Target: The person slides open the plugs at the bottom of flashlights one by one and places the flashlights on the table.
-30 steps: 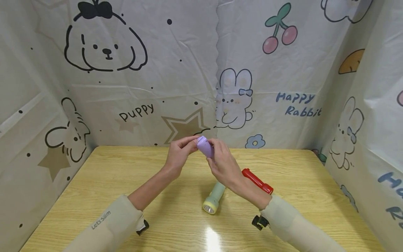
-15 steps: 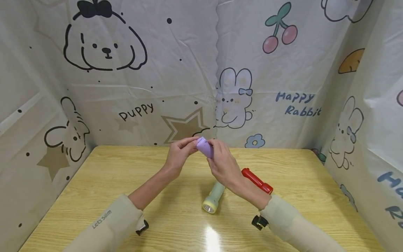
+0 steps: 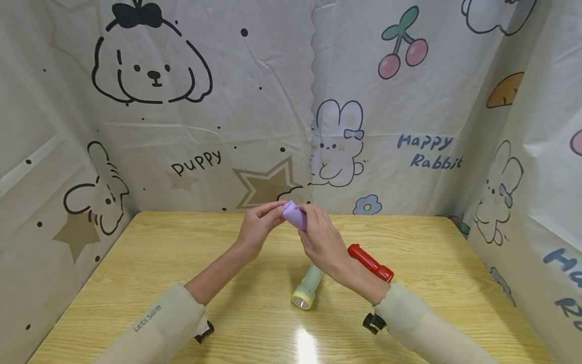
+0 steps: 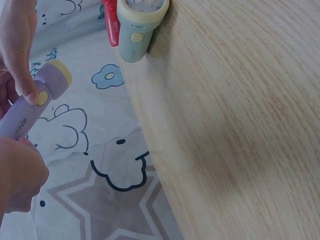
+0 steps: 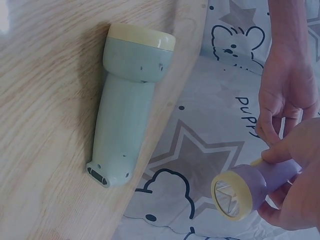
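Both hands hold a purple flashlight (image 3: 294,215) with a yellow head ring, raised over the far part of the table. My right hand (image 3: 324,237) grips its body near the head; in the left wrist view its thumb (image 4: 27,90) rests at the yellow switch (image 4: 42,98). At the tail end, my left hand (image 3: 258,225) pinches the flashlight with its fingertips. Below the right wrist a green flashlight (image 3: 311,283) with a yellow ring lies on the table, its lens toward me. A red flashlight (image 3: 371,263) lies to the right, partly behind the right forearm.
The wooden table (image 3: 182,253) reaches back to a wall of printed cloth (image 3: 273,111), and more cloth hangs on both sides. Dark straps, the left (image 3: 204,332) and the right (image 3: 374,323), sit at the sleeve cuffs.
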`<state>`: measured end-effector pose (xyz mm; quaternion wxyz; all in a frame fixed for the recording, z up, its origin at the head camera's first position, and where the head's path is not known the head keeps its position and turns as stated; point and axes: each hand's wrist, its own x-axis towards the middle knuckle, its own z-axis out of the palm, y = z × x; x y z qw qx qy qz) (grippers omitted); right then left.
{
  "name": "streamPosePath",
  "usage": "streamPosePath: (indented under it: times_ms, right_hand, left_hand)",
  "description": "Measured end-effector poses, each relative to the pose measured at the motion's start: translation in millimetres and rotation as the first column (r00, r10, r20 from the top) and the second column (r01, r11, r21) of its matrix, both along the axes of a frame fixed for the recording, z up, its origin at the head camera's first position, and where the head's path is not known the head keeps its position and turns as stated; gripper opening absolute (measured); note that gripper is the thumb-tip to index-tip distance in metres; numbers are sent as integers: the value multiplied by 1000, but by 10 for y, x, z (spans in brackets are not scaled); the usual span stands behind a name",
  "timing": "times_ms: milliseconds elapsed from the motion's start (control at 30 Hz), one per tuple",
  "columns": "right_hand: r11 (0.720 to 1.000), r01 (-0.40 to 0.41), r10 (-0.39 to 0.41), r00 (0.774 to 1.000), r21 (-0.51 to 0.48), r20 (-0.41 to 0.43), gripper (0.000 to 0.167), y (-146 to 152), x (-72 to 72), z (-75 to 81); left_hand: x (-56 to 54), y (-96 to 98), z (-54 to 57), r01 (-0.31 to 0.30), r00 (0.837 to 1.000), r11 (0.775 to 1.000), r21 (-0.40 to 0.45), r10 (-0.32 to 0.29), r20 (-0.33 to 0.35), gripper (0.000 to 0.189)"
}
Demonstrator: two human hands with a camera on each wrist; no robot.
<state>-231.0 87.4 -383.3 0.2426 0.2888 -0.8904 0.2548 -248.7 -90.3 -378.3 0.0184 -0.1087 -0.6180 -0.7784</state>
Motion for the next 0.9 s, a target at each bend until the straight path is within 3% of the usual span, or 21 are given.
streamPosePath:
  times_ms: [400, 900]
  right_hand:
    - [1000, 0, 0, 1000, 17, -31, 53, -11, 2, -24]
    - [998, 10, -9, 1000, 55, -5, 53, -24, 23, 0]
  left_hand:
    - [9, -16, -16, 18, 1000, 999, 41, -19, 22, 31]
    - [8, -48, -45, 44, 998, 997, 64, -47, 47, 30]
